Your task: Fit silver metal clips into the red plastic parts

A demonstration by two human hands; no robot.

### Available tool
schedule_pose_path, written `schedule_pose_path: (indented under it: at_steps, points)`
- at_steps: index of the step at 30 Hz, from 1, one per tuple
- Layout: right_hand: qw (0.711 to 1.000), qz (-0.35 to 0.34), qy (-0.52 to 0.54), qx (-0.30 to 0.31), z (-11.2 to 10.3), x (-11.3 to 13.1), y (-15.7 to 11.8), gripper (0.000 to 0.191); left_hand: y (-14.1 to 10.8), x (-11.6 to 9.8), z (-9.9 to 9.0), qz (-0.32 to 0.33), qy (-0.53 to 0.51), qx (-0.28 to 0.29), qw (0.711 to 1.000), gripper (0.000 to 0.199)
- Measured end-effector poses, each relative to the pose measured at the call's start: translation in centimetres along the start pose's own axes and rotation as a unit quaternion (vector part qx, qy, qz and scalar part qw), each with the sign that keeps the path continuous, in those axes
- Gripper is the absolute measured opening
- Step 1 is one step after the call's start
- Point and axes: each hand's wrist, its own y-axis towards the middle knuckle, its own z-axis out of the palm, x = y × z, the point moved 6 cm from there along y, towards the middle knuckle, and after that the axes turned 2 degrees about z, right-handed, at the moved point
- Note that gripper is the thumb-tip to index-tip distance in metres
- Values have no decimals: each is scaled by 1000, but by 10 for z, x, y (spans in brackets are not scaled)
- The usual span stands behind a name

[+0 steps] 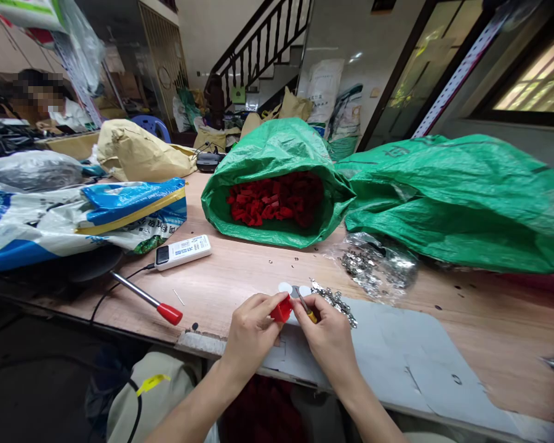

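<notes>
Between the fingers of my left hand (253, 323) is a small red plastic part (282, 309), hollow-looking on the side facing me. My right hand (325, 329) is closed around a slim tool with a yellow end (311, 316) and a thin metal shaft; its exact kind cannot be made out. The fingertips of both hands meet at the red part, above the front of the table. Just beyond my right hand lies a loose pile of small metal pieces (339, 303). White round discs (285, 287) sit right behind my fingers.
A green sack (277, 138) lies open toward me with many red parts (272, 200) inside. Another green sack (466, 197) and a clear bag of metal pieces (378, 264) are to the right. A white power bank (183, 252) and a red-handled lever (168, 312) are left. A person sits far left.
</notes>
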Motion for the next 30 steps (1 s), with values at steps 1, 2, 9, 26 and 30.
schedule_pose_path:
  at_steps: [1,2,9,26,30]
  points:
    - [1000,0,-1,-1,0,0,0,31,0,-1,0,4,4,-3,1000,46]
    - [1000,1,-2,-2,0,0,-1,31,0,-1,-1,7,7,-5,1000,46]
    - [988,94,113,38,6,-9,-1,33,1,-5,-3,26,12,-20,999,41]
    - [913,252,281,156,15,-13,-2,47,2,-10,-4,49,-5,-5,999,35]
    - [964,169,173,106,10,-17,4,42,4,-14,-5,84,27,-12,996,39]
